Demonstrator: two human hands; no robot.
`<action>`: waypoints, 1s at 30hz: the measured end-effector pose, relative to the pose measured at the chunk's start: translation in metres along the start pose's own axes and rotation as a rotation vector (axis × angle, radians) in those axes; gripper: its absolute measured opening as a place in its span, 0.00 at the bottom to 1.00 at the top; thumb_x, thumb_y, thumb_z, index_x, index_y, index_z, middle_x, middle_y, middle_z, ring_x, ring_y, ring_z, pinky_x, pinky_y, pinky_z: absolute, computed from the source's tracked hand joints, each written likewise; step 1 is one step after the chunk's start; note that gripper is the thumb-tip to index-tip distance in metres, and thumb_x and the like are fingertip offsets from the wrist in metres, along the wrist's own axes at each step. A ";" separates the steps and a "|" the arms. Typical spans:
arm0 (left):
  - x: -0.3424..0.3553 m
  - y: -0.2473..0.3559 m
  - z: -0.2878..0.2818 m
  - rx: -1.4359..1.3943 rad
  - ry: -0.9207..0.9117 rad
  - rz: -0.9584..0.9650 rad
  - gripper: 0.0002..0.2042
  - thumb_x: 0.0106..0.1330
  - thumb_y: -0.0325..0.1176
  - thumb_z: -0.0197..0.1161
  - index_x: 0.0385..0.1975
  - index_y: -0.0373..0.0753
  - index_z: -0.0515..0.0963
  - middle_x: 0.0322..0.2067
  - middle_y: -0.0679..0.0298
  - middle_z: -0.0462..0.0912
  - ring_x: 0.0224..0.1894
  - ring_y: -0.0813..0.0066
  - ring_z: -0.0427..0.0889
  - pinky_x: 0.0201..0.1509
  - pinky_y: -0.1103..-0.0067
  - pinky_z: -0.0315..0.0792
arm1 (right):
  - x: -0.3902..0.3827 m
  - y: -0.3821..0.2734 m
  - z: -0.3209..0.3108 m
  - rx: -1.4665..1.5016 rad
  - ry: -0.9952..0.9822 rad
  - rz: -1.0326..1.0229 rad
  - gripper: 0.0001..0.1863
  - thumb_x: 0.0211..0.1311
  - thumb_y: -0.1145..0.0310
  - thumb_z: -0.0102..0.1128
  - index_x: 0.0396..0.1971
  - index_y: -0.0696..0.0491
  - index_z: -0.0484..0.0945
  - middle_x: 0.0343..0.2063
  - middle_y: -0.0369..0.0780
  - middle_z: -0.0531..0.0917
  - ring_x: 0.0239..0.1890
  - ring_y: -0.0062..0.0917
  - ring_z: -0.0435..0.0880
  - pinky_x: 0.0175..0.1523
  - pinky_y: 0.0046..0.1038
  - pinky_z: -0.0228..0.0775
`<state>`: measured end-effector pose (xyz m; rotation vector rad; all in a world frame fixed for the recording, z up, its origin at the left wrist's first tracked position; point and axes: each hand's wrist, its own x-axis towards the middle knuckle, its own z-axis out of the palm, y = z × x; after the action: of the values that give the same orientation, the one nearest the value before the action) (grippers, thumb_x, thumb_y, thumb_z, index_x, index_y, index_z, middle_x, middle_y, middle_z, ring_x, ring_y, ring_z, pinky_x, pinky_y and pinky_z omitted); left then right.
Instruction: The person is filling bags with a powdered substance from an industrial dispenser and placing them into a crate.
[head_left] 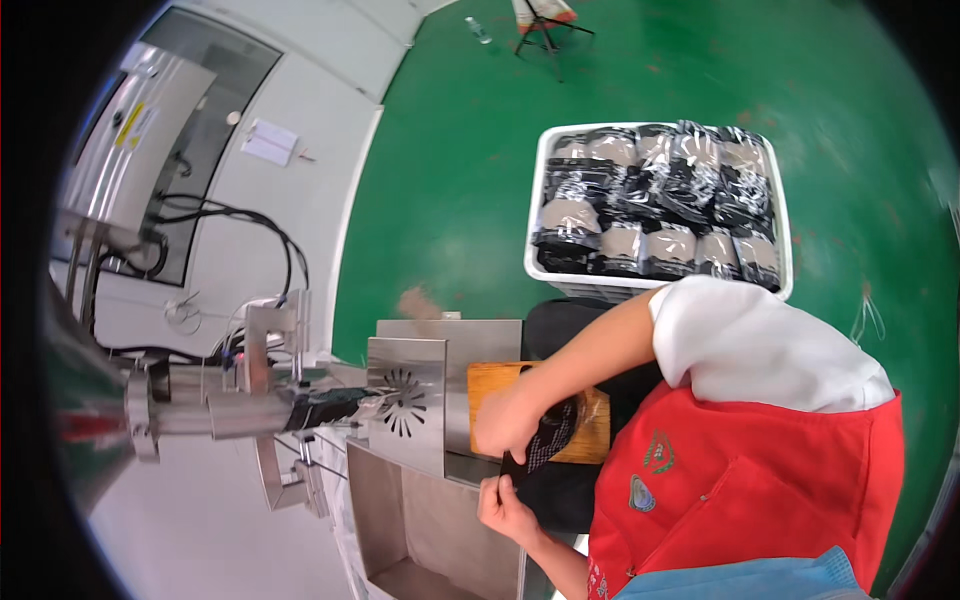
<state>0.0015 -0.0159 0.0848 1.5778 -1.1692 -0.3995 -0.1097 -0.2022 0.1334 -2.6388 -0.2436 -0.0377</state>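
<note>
A black patterned plastic pouch [548,440] lies partly over a wooden board [482,382], its narrow end between my two hands. My right hand [505,425] comes in from the upper arm with the white sleeve, its fingers closed at the pouch's edge. Below it, my left hand [507,512] pinches the same end of the pouch between thumb and fingers. My right forearm hides part of the board and pouch. Just left of the hands stands a steel plate [425,365] with a round pattern of slots.
Below the plate is an open steel bin [390,520]. A machine nozzle [330,408] wrapped in black reaches in from the left. Beyond my right arm, a white crate [786,255] holds several filled black pouches on the green floor. A bottle [478,30] lies near a black stand [545,35].
</note>
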 end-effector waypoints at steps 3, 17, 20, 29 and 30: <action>-0.006 -0.005 0.001 0.037 -0.023 0.005 0.06 0.57 0.22 0.59 0.20 0.28 0.71 0.17 0.64 0.68 0.21 0.79 0.64 0.25 0.81 0.58 | -0.064 0.015 0.002 0.011 0.052 0.166 0.15 0.48 0.54 0.63 0.27 0.51 0.82 0.25 0.42 0.82 0.32 0.40 0.81 0.32 0.42 0.70; 0.158 0.164 0.074 -0.009 0.051 0.600 0.03 0.59 0.21 0.57 0.26 0.29 0.75 0.21 0.68 0.73 0.22 0.83 0.65 0.24 0.86 0.60 | -0.226 -0.015 -0.127 0.166 1.211 0.173 0.07 0.51 0.74 0.65 0.32 0.57 0.82 0.26 0.38 0.85 0.26 0.17 0.83 0.31 0.19 0.71; 0.187 0.155 0.117 -0.095 -0.056 0.527 0.06 0.61 0.23 0.59 0.35 0.29 0.79 0.28 0.65 0.80 0.28 0.82 0.75 0.31 0.88 0.70 | -0.262 -0.028 -0.139 -0.022 1.314 0.293 0.07 0.51 0.74 0.65 0.31 0.57 0.82 0.23 0.39 0.84 0.24 0.21 0.82 0.29 0.20 0.70; 0.209 0.064 0.250 -0.190 -0.425 0.018 0.11 0.65 0.25 0.55 0.44 0.29 0.75 0.39 0.56 0.80 0.39 0.72 0.80 0.33 0.82 0.75 | -0.338 0.166 -0.039 0.098 1.798 0.873 0.08 0.53 0.70 0.62 0.29 0.59 0.82 0.23 0.43 0.83 0.26 0.34 0.81 0.34 0.28 0.70; 0.202 0.063 0.247 -0.192 -0.436 0.012 0.11 0.65 0.25 0.55 0.44 0.29 0.75 0.39 0.56 0.80 0.39 0.72 0.80 0.33 0.82 0.75 | -0.362 0.201 -0.008 0.193 1.908 1.112 0.08 0.52 0.70 0.62 0.28 0.60 0.82 0.23 0.44 0.83 0.26 0.36 0.81 0.35 0.29 0.71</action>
<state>-0.1217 -0.3160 0.1126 1.3516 -1.4187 -0.8532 -0.4293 -0.4401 0.0212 -1.1964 1.5728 -1.7185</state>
